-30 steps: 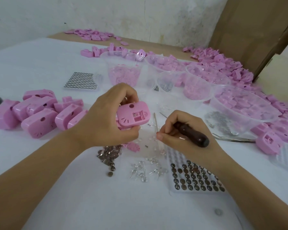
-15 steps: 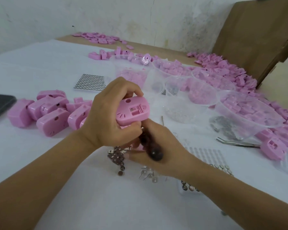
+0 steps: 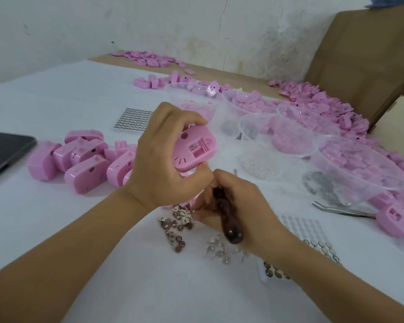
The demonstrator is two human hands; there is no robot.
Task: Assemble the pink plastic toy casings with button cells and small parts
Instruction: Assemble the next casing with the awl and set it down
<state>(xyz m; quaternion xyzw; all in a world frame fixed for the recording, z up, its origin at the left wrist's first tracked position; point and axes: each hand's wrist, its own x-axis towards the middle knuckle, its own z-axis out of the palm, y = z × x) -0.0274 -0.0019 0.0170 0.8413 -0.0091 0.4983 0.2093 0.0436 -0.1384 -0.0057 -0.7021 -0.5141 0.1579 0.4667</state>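
While my left hand (image 3: 163, 159) grips the pink casing (image 3: 195, 149) above mid-table, its open compartment facing me | my right hand (image 3: 240, 206) curls round the dark tool handle (image 3: 229, 224) just near of that casing | metal contacts (image 3: 179, 221) lie scattered beneath both hands | other casings (image 3: 79, 157) are piled at left.

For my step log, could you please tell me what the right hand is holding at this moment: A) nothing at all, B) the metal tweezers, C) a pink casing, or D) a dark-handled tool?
D: the right hand has its fingers curled round a dark-handled tool, while the left hand holds the pink casing and the tweezers lie on the table.
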